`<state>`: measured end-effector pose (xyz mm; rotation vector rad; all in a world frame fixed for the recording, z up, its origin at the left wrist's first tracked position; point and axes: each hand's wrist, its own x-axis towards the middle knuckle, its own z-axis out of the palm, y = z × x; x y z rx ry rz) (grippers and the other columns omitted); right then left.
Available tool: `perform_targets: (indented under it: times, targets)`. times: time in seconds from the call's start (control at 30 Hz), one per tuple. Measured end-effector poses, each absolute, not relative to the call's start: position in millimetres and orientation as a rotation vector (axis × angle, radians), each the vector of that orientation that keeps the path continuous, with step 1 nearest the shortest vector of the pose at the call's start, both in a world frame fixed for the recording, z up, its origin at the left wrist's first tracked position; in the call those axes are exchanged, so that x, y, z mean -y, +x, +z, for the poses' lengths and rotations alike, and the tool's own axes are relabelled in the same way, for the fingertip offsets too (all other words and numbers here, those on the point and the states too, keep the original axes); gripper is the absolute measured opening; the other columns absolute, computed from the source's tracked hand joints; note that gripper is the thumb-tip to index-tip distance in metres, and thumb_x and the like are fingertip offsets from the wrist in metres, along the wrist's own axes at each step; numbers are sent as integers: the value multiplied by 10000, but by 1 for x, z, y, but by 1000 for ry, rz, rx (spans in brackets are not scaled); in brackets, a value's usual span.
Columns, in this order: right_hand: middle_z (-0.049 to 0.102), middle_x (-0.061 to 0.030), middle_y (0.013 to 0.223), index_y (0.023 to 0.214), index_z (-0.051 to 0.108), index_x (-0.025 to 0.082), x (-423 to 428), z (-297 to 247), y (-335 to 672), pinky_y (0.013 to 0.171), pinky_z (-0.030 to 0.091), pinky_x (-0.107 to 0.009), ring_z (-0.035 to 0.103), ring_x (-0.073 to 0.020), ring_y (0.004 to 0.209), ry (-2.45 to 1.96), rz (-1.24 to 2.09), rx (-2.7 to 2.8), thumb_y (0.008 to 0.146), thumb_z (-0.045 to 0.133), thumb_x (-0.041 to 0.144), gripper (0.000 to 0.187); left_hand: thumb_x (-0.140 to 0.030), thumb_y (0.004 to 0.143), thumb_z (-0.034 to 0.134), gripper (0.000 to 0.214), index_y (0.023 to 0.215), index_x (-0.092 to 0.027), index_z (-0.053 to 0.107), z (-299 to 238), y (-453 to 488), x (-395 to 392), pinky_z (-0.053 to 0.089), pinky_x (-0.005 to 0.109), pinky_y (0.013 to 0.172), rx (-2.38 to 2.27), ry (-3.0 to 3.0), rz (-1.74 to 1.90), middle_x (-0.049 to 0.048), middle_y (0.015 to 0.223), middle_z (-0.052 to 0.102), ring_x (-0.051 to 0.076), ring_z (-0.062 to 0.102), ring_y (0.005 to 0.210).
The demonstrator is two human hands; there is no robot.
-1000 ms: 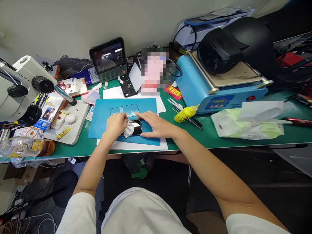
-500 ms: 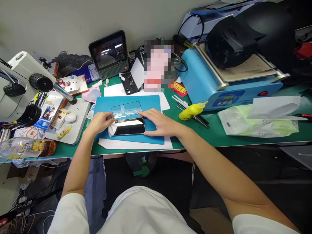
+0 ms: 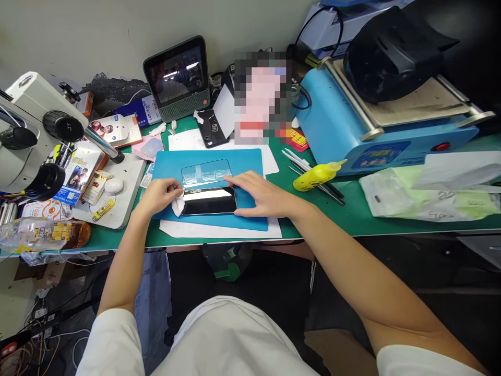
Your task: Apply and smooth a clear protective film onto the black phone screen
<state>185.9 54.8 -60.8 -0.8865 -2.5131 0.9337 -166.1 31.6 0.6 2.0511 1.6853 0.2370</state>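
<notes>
A smartphone (image 3: 209, 207) with a dark, glossy screen lies flat on a blue mat (image 3: 256, 162), a white reflection along its upper half. My left hand (image 3: 162, 197) is closed, pinching a crumpled white tissue (image 3: 178, 204) against the phone's left end. At the other end, my right hand (image 3: 263, 196) spans the phone, thumb at the lower corner and forefinger by the upper one, steadying it. Just beyond the phone lies a clear glass sheet with a thin dark outline (image 3: 207, 169); the right fingertips come close to its corner.
A yellow bottle (image 3: 318, 176) lies on pens and tools at the right, before a blue machine (image 3: 336, 120). A tissue pack (image 3: 395, 196) sits near the front edge. Microscope (image 3: 64, 125) and drink bottle (image 3: 47, 234) stand and lie left. A screen device (image 3: 176, 78) is behind.
The camera view has shifted slightly, so the bench items appear a little displaced. Both hands keep nearly the same places at the phone, the tissue still at its left end.
</notes>
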Motion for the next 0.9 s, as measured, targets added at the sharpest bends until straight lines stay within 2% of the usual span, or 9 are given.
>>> perform_targets:
  times: [0.1,0.17,0.33,0.43,0.5,0.57,0.63,0.7,0.9]
  targets:
    - [664,-154,1540,1767,383,328,-55,-60,185,1134,536,-697,596,-450,1371,-896,945,2521,959,715,642,928,-336,1038,621,222,982,-206,793,-11,-163,-13,531,354,784,-1764,2134,360,90,1020,762,256,710,956]
    - [665,-151,1539,1769,383,331,-55,-59,185,1142,531,-691,593,-449,1374,-896,945,2521,959,714,644,929,-332,1079,605,222,1016,-223,788,-21,-161,3,594,370,863,-1763,2329,539,110,1170,783,269,739,1077]
    - [659,-174,1542,1750,428,295,-55,-64,187,1150,522,-696,586,-454,1378,-906,919,2527,970,693,653,899,-309,1163,558,264,1124,-245,811,-37,-162,30,661,442,1061,-1589,2588,724,77,1175,858,267,792,1203]
    - [639,-193,1546,1718,488,270,-55,-67,187,1146,527,-698,571,-460,1388,-911,906,2532,967,688,689,883,-288,1165,548,302,1345,-234,784,-41,-166,43,636,500,1174,-1543,2658,674,95,1351,834,298,745,1375]
    - [632,-200,1534,1704,510,265,-54,-68,185,1145,527,-703,567,-465,1382,-912,879,2528,957,689,723,895,-295,1169,523,425,1563,-215,661,-44,-166,55,581,538,1253,-1528,2682,586,132,1544,738,327,650,1516]
    - [628,-207,1508,1681,542,257,-52,-68,183,1138,531,-706,566,-467,1369,-921,843,2523,943,696,752,902,-330,1179,492,575,1739,-206,452,-47,-164,67,512,564,1315,-1557,2671,494,160,1698,600,349,528,1627]
    - [625,-217,1479,1636,590,230,-51,-67,181,1123,542,-698,565,-465,1356,-932,813,2526,930,712,758,890,-381,1187,472,700,1825,-217,234,-50,-161,79,452,576,1353,-1601,2638,409,168,1792,469,354,417,1692]
    - [630,-219,1453,1582,631,214,-50,-67,180,1104,550,-698,564,-464,1342,-938,790,2528,920,730,750,857,-410,1194,449,764,1846,-234,91,-51,-157,85,413,569,1372,-1623,2607,352,167,1837,382,344,338,1724]
    - [652,-208,1399,1488,685,217,-50,-71,180,1086,549,-709,566,-464,1310,-943,766,2509,900,748,763,805,-398,1203,388,760,1846,-265,5,-51,-151,75,385,568,1373,-1650,2547,324,167,1856,329,342,289,1737]
